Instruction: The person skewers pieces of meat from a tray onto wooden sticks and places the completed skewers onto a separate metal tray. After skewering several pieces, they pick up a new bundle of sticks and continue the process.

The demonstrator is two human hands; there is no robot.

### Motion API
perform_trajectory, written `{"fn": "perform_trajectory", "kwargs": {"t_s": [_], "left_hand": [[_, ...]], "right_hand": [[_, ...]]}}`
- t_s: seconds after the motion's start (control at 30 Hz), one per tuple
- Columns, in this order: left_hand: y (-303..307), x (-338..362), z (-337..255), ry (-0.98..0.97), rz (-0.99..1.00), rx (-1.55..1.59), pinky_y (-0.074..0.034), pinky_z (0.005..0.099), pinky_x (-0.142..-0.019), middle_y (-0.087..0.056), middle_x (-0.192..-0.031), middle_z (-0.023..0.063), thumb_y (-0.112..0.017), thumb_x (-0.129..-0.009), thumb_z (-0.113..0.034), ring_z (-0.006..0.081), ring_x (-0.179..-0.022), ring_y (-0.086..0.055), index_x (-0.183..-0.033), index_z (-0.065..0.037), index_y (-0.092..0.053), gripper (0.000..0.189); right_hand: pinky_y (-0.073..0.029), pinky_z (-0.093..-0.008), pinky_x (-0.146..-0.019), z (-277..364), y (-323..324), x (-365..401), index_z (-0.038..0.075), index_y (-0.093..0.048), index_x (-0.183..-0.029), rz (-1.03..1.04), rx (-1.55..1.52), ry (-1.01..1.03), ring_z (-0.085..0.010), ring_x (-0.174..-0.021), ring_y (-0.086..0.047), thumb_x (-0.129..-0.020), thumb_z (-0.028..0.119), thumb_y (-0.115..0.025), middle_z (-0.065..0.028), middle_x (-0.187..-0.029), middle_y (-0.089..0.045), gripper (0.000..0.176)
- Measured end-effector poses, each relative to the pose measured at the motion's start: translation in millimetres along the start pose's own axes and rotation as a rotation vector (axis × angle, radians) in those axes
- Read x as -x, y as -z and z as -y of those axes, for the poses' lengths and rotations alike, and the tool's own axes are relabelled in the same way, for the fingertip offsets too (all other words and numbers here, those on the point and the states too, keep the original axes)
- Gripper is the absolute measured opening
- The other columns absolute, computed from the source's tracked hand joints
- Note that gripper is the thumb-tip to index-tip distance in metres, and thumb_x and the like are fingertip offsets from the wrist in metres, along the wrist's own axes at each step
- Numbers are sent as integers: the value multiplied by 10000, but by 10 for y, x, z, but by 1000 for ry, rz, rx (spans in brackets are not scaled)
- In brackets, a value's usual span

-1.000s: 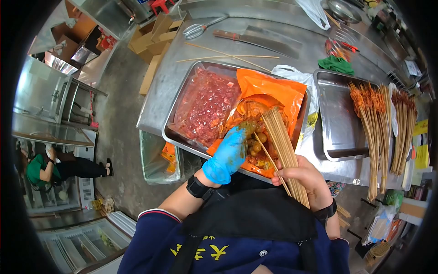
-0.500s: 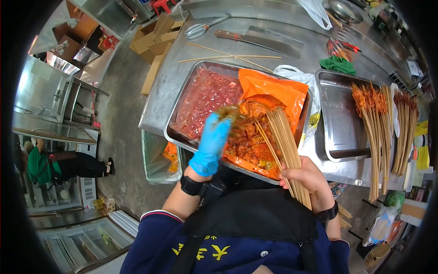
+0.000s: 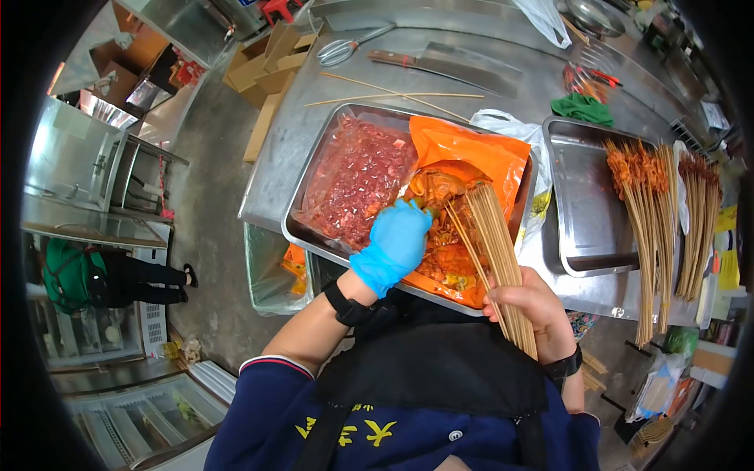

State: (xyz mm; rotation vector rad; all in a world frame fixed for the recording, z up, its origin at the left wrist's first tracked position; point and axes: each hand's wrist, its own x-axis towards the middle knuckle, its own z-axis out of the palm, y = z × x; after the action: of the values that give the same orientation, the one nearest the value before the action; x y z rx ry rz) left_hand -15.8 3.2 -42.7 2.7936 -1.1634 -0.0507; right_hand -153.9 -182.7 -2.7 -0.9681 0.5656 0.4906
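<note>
Reaching into the orange bag, the gloved left hand lies with its fingers curled on the marinated meat; whether it grips a piece cannot be told; the bare right hand is closed round a bundle of bamboo skewers, one stick jutting apart toward the meat; the bag lies in a steel tray on the desk, beside a clear bag of red meat; a second tray to the right holds loaded skewers.
</note>
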Motion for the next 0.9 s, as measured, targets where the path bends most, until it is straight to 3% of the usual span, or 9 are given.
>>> {"fn": "perform_trajectory", "kwargs": {"t_s": [0.13,0.2,0.3,0.5,0.63,0.7,0.8,0.9], "left_hand": [[37,1,149,57,-82,272,-454,360,-629,-591,-768,123,-606,-708,-94,266,-731,-568,-929,-15,-603,235],[106,9,279,368,8,1291,-429,211,-680,-594,-851,21,-546,-813,-104,73,-778,-528,-984,30,-572,219],[136,77,386,435,-74,1742,-462,259,-738,-598,-953,63,-487,-842,-85,143,-846,-571,-1067,12,-536,250],[82,136,305,466,-29,2017,-467,330,-825,-576,-1034,98,-462,-842,-59,202,-931,-571,-1129,14,-492,298],[185,163,181,489,-11,2039,-470,336,-823,-572,-1041,104,-462,-839,-57,209,-933,-570,-1127,17,-489,299],[275,160,117,400,41,2027,-490,305,-745,-587,-967,73,-468,-844,-83,170,-859,-582,-1062,16,-525,246],[208,183,141,302,70,2014,-493,317,-745,-584,-967,76,-479,-855,-114,179,-854,-584,-1057,15,-523,244],[247,176,84,369,49,2111,-495,322,-746,-583,-965,78,-503,-861,-154,183,-850,-587,-1052,15,-522,256]], "right_hand": [[-494,-245,-503,-11,21,0,-1,-501,-868,-21,-4,7,-163,-550,-590,-677,33,-616,-98,-674,-568,225],[-494,-243,-518,-6,31,10,-10,-502,-875,-8,8,-6,-156,-588,-594,-692,34,-620,-95,-699,-571,222],[-494,-242,-521,-7,14,-25,-7,-505,-871,40,11,10,-153,-590,-596,-700,39,-608,-95,-703,-573,204],[-495,-238,-531,59,-66,12,-1,-513,-845,48,99,5,-149,-605,-600,-711,64,-592,-96,-703,-574,169],[-496,-241,-534,47,-64,2,-1,-512,-845,80,107,-6,-150,-613,-601,-710,72,-596,-98,-704,-573,175],[-498,-246,-535,37,-57,-3,-3,-510,-851,83,120,7,-152,-615,-601,-714,74,-593,-103,-711,-573,178],[-500,-248,-535,37,-53,10,-4,-509,-856,82,106,7,-154,-615,-602,-712,71,-591,-106,-718,-573,182],[-503,-249,-535,30,-43,16,-6,-508,-856,97,104,3,-155,-612,-602,-710,66,-588,-106,-720,-572,182]]}}
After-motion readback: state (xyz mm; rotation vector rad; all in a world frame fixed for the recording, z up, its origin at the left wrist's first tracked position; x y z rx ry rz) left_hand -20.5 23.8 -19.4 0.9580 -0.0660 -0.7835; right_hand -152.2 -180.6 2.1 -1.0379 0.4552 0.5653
